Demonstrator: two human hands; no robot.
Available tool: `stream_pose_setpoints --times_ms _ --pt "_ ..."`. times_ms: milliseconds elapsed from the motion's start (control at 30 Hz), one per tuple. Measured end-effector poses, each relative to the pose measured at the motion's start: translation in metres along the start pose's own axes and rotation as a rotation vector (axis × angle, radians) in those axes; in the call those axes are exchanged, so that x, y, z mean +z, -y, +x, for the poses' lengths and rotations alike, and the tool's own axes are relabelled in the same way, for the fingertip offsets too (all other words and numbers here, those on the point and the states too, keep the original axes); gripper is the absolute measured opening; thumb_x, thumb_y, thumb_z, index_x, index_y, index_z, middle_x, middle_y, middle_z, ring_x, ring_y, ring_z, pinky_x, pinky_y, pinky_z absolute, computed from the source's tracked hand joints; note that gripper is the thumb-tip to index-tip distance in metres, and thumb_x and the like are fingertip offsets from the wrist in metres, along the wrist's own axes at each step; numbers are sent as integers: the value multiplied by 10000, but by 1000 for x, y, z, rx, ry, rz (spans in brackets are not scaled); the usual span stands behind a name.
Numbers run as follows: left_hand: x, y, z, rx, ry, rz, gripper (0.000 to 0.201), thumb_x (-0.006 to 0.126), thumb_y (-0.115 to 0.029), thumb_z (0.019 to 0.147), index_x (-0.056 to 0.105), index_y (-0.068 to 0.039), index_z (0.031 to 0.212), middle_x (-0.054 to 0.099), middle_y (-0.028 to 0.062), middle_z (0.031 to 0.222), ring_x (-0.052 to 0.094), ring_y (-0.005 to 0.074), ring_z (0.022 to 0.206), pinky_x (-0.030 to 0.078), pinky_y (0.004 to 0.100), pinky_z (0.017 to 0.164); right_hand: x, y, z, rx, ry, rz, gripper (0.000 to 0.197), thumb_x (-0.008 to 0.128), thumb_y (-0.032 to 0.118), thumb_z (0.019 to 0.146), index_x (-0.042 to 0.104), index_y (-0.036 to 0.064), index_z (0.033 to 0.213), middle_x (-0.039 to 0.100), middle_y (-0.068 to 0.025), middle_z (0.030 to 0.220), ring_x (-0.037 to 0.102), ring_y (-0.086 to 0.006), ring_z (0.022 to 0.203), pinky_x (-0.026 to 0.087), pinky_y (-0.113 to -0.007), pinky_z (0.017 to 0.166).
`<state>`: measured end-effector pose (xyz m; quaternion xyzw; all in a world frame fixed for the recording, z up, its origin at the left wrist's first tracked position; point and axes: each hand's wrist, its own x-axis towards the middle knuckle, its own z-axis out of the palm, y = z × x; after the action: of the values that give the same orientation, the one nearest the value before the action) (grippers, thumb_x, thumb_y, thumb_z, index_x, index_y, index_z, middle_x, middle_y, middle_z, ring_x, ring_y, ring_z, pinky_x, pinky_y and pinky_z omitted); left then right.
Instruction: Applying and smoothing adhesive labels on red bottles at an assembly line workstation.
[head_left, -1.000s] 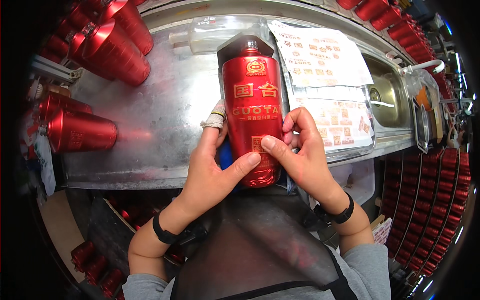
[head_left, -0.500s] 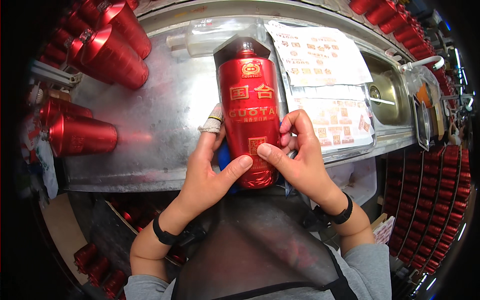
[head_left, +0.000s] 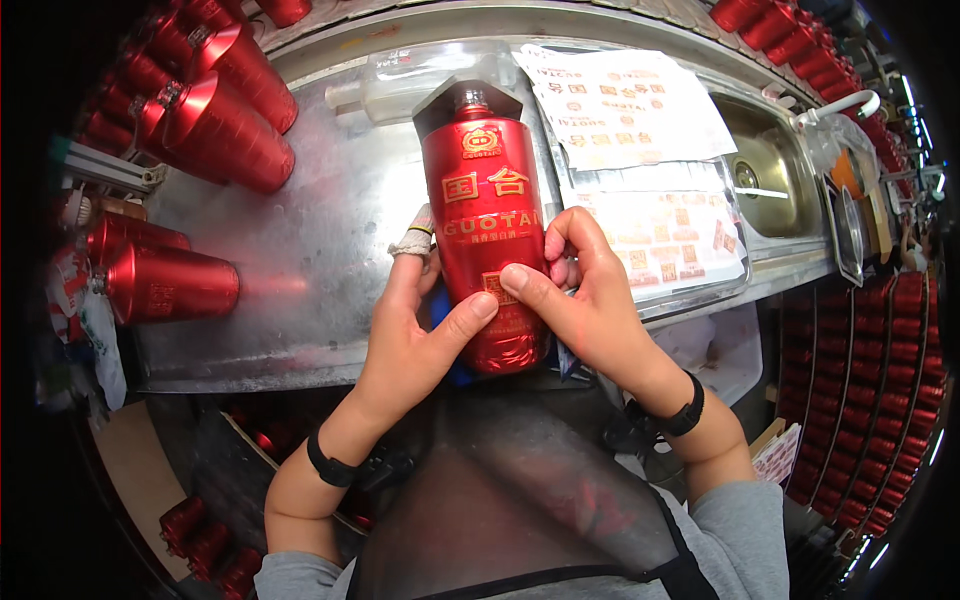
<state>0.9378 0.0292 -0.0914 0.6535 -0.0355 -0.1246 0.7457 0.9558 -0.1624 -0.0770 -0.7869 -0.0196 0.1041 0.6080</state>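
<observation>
A glossy red bottle (head_left: 483, 245) with raised gold lettering lies in front of me, its neck pointing away. My left hand (head_left: 420, 325) grips its lower left side, thumb pressed on the front; a pale finger cover with a yellow band sits on one fingertip. On the opposite side my right hand (head_left: 590, 300) holds the bottle, its thumb resting on the small gold square label and the other fingers curled at the edge. Behind the bottle's neck is a dark angular support (head_left: 515, 107). Something blue shows partly beneath the bottle.
A metal worktop (head_left: 330, 210) carries several red bottles (head_left: 225, 135) at the left and a clear glass bottle (head_left: 400, 85) at the back. Sheets of gold-red decals (head_left: 630, 110) lie on a tray to the right, beside a sink (head_left: 775, 185). Racked red bottles (head_left: 860, 390) stand lower right.
The view has shifted slightly, so the bottle and sheets sit a little further left. My right thumb lies slightly higher over the square label; both hands keep their hold.
</observation>
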Motion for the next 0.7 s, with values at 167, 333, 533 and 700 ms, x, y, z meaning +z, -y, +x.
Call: stream_pose_setpoints --times_ms 167,333,533,700 --pt "-5 5 -8 48 -17 -15 852 715 -189 899 185 54 1520 406 193 1479 365 254 1403 274 372 1158 -17 -5 -13 182 105 332 232 667 215 940 493 68 985 492 31 849 433 -19 729 373 -203 612" --pt "-10 7 -16 -3 36 -10 850 714 -160 895 186 44 1530 353 179 1527 337 249 1428 250 375 1168 -18 -14 -28 182 108 360 195 658 166 943 516 48 1004 496 31 872 379 34 603 315 -139 538" --pt "-7 12 -16 34 43 -18 847 720 -154 892 198 42 1529 341 168 1538 335 251 1431 241 373 1171 -12 -13 -29 171 84 179 349 795 157 826 494 79 985 481 35 848 351 36 598 302 -138 516" --pt "-10 15 -17 -5 28 -92 814 688 -167 920 191 42 1530 303 172 1554 299 262 1447 223 380 1181 -13 -8 -25 185 100 197 370 809 164 809 485 88 972 482 47 832 356 33 600 309 -138 523"
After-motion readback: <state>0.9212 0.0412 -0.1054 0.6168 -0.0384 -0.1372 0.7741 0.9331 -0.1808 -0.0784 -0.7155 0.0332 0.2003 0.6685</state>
